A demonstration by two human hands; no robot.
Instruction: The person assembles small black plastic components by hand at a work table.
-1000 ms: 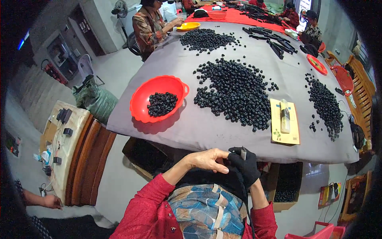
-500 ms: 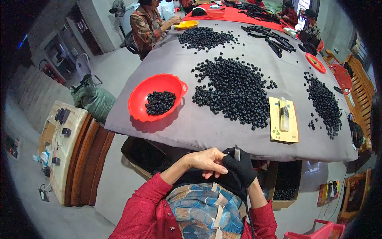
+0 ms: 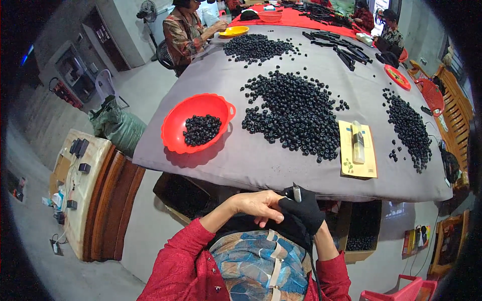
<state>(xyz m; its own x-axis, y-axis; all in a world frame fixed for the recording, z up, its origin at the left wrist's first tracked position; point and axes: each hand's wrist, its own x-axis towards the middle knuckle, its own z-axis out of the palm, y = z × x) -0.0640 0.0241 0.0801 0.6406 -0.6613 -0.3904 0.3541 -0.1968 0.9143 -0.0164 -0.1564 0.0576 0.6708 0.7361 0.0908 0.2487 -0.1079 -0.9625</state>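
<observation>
My right hand [image 3: 307,212] wears a black glove and is closed on a small knife, whose pointed metal blade [image 3: 297,193] sticks up past the fingers. Pressed against the glove is my bare left hand [image 3: 258,204], its fingers curled in; anything pinched between the two hands is hidden. Both are at the near table edge, above my lap. Beyond them lies a large pile of small black round parts [image 3: 296,115], with hollow tops on several. To the left, a red plastic bowl [image 3: 173,125] holds more of these black parts.
A yellow booklet [image 3: 351,165] with a clear tube [image 3: 358,143] on it lies right of the pile. More black parts form piles [image 3: 409,128] right and far. Boxes [image 3: 374,251] stand under the grey-covered table [image 3: 241,175]. Other people [image 3: 188,37] sit around it.
My hands have shifted very slightly, staying together. The blade tip now leans a little more to the left. The piles and bowl look the same.
</observation>
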